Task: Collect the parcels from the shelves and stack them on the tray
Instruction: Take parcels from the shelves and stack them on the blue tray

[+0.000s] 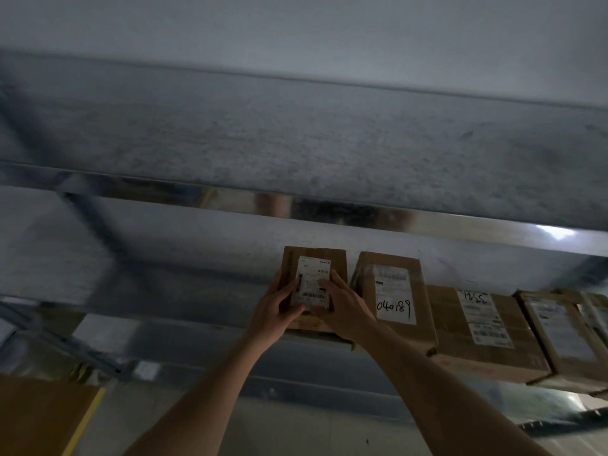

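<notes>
Nearest the camera, two bare forearms reach up and forward from the bottom of the view. The left hand (279, 307) curls around the left edge of a small cardboard box (314, 258), and the right hand (342, 302) wraps the right edge, with the thumbs over the white label (312, 281) on its front face. Both hands therefore grip this one parcel, which stands at the left end of a row on the shelf (197, 330). Whether it has lifted clear of the shelf board I cannot tell.

Just beside it to the right stands a second box (391, 291) with "040189" handwritten on its label. Next comes a wider box (480, 327) with more handwriting on its label, too blurred to read with certainty, and then another box (559, 330) at the right edge of the view. All three look untouched.

Above and behind runs a shiny metal shelf rail (329, 212), with the grey underside of the upper shelf (296, 136) beyond it.

The tray is not in view, so how many parcels are already stacked cannot be judged. From what shows, the work seems far from finished: one parcel is in hand, and at least three more wait on this shelf to be collected.
</notes>
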